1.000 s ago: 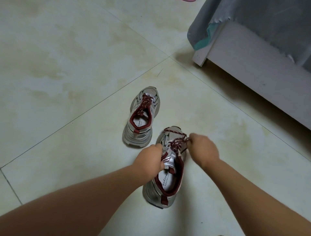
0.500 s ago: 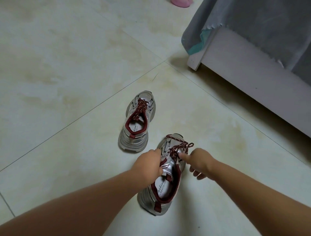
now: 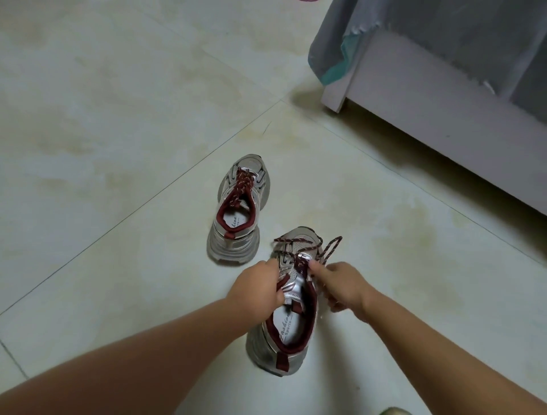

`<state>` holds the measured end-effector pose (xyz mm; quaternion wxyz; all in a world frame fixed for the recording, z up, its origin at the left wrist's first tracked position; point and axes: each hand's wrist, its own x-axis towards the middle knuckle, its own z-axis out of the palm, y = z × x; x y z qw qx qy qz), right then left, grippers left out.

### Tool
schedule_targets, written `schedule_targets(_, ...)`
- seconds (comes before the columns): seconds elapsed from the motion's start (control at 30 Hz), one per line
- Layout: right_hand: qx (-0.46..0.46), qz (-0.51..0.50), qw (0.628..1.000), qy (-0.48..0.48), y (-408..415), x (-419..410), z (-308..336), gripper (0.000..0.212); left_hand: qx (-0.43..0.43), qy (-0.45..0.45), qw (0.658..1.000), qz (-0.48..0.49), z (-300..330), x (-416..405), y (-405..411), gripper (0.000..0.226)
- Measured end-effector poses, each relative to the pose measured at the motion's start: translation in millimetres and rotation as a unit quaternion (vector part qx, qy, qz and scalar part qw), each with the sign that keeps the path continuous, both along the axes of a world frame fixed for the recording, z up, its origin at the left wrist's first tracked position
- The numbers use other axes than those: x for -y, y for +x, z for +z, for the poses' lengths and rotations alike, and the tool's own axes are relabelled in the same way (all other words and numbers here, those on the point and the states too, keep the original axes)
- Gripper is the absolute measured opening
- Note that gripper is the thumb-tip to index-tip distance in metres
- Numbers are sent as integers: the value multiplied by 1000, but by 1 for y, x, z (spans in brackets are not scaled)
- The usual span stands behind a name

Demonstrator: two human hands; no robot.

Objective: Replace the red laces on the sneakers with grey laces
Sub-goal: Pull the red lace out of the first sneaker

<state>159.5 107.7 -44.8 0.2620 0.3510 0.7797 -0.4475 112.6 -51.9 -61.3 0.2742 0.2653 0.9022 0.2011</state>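
The fingertips of the left hand point(image 3: 257, 288) are hidden behind the tongue of the near sneaker point(image 3: 285, 320), so its grip cannot be made out. The insole print is partly covered. The bed point(image 3: 444, 97) is cut off by the top and right edges, a pink thing point(image 3: 309, 1) by the top edge, and a greenish thing point(image 3: 395, 411) by the bottom edge

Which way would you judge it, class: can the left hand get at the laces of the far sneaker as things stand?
Probably yes. The far sneaker stands free on the floor, nothing between it and the left hand, though that hand's grip is on the near sneaker.
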Motion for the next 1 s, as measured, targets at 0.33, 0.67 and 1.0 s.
schedule_targets(0.33, -114, -199, 948, 221, -4, -43, -13, 38, -3, -5, 1000, -5, -2, 1, 0, 22)
schedule_targets(0.67, -49, 21, 976, 212, -7, -15, -17, 33, 15, 1, 1000, 1, 1, 3, -1, 18)
schedule_targets(1.0, -96, 139, 951, 258, -5, 0, -13, 16, 11, 11, 1000, 0, -1, 3, -1, 18)
